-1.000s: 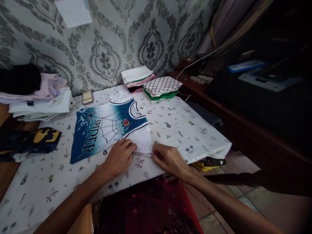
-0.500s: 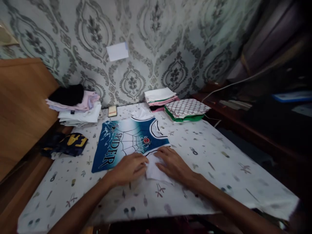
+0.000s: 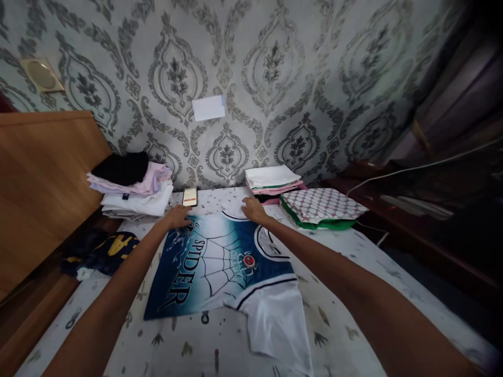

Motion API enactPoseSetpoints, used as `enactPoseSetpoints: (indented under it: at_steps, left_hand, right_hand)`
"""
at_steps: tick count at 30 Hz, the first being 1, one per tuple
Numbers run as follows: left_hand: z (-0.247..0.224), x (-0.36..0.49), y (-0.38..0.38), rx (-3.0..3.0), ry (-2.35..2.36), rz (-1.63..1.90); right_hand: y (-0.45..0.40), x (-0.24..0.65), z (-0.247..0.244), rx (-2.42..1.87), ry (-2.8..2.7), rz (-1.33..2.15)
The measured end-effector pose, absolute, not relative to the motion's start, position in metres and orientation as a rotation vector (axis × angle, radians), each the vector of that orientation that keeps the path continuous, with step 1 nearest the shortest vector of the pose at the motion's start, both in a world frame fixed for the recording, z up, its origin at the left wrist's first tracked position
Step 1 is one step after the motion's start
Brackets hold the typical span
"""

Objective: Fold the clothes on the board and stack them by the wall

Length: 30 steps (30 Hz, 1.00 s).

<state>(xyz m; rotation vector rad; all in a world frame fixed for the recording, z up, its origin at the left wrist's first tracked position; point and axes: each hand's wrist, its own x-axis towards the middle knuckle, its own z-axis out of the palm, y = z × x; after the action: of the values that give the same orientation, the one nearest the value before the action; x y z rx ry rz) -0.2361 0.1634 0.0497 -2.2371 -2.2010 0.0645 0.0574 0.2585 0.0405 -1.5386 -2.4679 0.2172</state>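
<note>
Hands (image 3: 177, 215) (image 3: 252, 208) on far edge, jersey (image 3: 220, 262) collar rightward

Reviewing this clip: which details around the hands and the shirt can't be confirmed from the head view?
- Left hand grip on the blue shirt: fingers too small and dim, head view.
- Far sleeve under the right hand: covered by it.
- Phone screen: too small.
- Dark garment: in shadow, print partly folded under.

- We see a blue and white jersey (image 3: 220, 267) lying flat on the printed table cover, front side up.
- It shows a spider web and the word "SPIDER" in dark letters.
- Its near white sleeve (image 3: 279, 319) is spread out toward us; the far edge lies under both hands.
</note>
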Motion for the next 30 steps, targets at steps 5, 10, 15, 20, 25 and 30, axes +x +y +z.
enactPoseSetpoints:
  at_steps: [5, 10, 15, 20, 25, 30]
  left_hand:
    - [0.049, -0.256, 0.174, -2.252, -2.22, 0.25]
    - [0.055, -0.267, 0.165, -2.063, -2.303, 0.272]
    - [0.051, -0.236, 0.142, -1.889, -2.295, 0.102]
    - [0.021, -0.175, 0.121, -2.319, -2.076, -0.106]
    - [-0.001, -0.178, 0.116, -2.423, -2.106, -0.196]
    - [0.0, -0.211, 0.116, -2.247, -2.289, -0.151]
  right_hand:
    - [0.295, 0.046, 0.011, -1.584, -2.449, 0.186]
    - [0.299, 0.046, -0.004, -1.628, -2.374, 0.127]
    - [0.309, 0.046, -0.001, -1.719, -2.315, 0.156]
    - [0.311, 0.045, 0.001, -1.733, -2.279, 0.213]
    - [0.308, 0.05, 0.001, -1.793, -2.137, 0.195]
    - [0.301, 0.047, 0.013, -1.841, -2.052, 0.225]
